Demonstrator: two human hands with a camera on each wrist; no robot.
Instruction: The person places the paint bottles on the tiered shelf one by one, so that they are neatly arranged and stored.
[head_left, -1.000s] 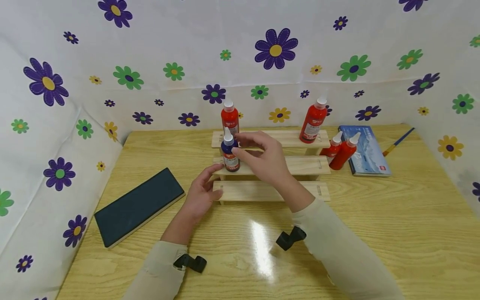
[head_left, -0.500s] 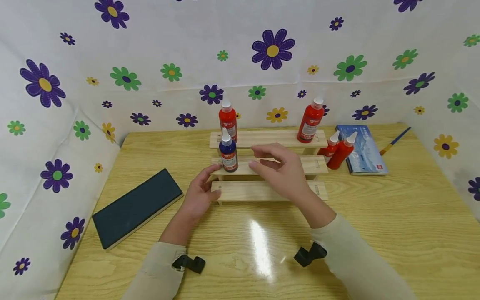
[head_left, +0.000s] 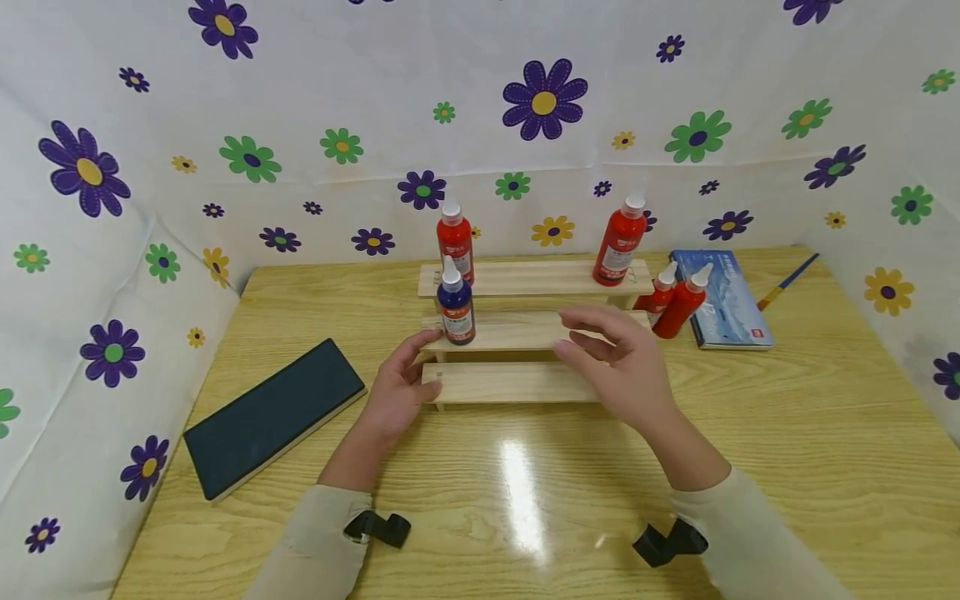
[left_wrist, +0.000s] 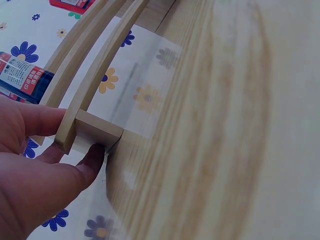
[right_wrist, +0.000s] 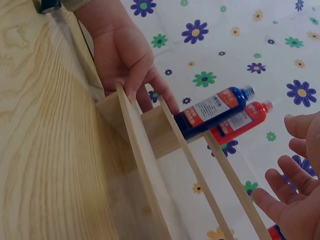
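Observation:
A three-step wooden shelf rack (head_left: 525,335) stands on the table. My left hand (head_left: 395,387) grips its left end; in the left wrist view the fingers and thumb close about the end of a step (left_wrist: 95,131). Upright at the left of the middle step is a dark blue paint bottle (head_left: 457,310) with a white nozzle. Behind it, a red paint bottle (head_left: 454,242) is on the top step. A second red bottle (head_left: 621,246) occupies that step's right end. My right hand (head_left: 626,362) hovers over the rack's right part, fingers loosely bent, holding nothing.
Right of the rack, two red bottles (head_left: 681,307) lean by a blue boxed set (head_left: 722,298). A paintbrush (head_left: 787,282) lies farther right. On the left lies a dark flat case (head_left: 274,418). Flower-patterned cloth (head_left: 315,83) hangs behind the table.
My right hand has let go of the blue paint bottle and moved right, away from it. The bottle stays on the middle step. My left hand keeps its place on the rack.

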